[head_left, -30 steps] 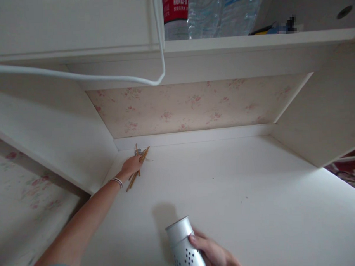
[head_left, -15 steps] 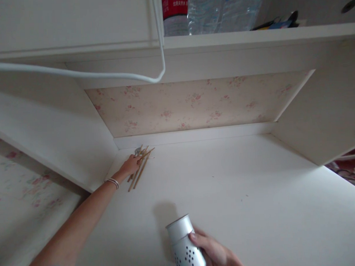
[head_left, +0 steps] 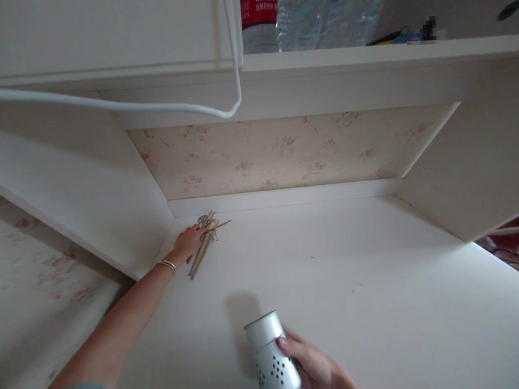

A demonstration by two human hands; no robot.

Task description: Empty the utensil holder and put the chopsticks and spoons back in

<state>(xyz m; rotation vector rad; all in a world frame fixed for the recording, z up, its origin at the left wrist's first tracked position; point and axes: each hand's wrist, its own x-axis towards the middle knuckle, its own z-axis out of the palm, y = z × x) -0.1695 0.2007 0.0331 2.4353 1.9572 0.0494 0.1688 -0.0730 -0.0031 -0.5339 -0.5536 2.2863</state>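
My left hand reaches to the far left corner of the white desk top and closes around a bundle of wooden chopsticks, which fan out on the surface. A small metal piece lies at their far end, by the back ledge. Near the front edge my right hand grips a perforated silver metal holder, tilted with its open mouth facing up and to the left.
White side panels wall in the desk on the left and right, with floral wallpaper behind. A shelf overhead carries water bottles. A white cable droops across the upper left.
The chopsticks under my left hand have shifted and spread, their far tips swinging right. My right hand keeps the silver holder in nearly the same spot.
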